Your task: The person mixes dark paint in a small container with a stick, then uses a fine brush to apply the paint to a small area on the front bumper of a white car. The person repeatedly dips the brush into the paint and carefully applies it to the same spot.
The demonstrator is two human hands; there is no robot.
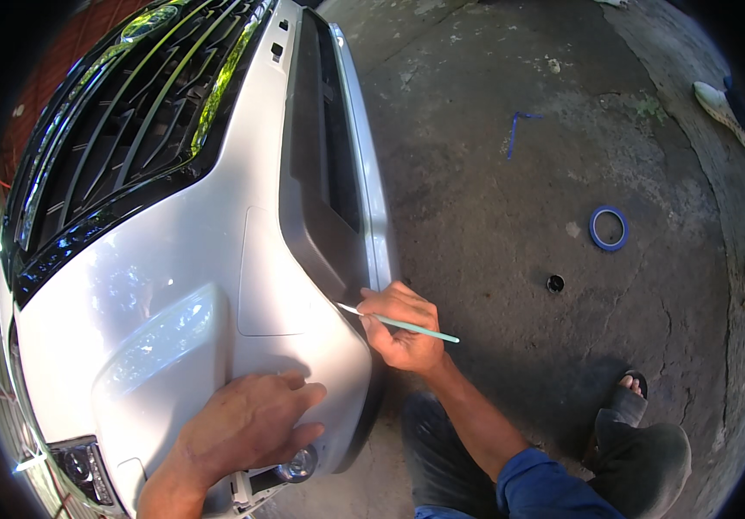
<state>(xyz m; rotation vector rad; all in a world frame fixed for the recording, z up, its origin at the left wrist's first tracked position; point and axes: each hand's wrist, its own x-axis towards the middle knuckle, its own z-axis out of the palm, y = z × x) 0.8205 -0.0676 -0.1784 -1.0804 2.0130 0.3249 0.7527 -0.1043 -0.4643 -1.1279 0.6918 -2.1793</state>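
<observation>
The silver car bumper (191, 285) stands on the concrete floor (494, 216), its black grille (130, 112) toward the far left and its fog-lamp corner nearest the person; the left hand (247, 424) lies flat on that near corner, fingers together and spread over the painted skin, gripping nothing; by my judgement it is placed so to steady the panel against the pressure of the other hand.

The right hand (403, 329) is closed in a pen-like pinch on a thin pale-green brush (398, 324); thumb and fingers are clamped about the shaft near its middle; the hand rests just beside the right edge of the bumper, at the lower end of the grey recessed intake (325, 199), which likely gives fine control of the tip.

The brush's long axis runs nearly level, slightly downward toward the right; the working tip points left and meets the bumper edge (contact appears made, though the tip is too fine to be certain); the handle end points right, over the floor.

Well apart on the floor: a blue tape roll (609, 228), a small dark cap (555, 283); the person's sandalled foot (628, 394) is near the lower right.
</observation>
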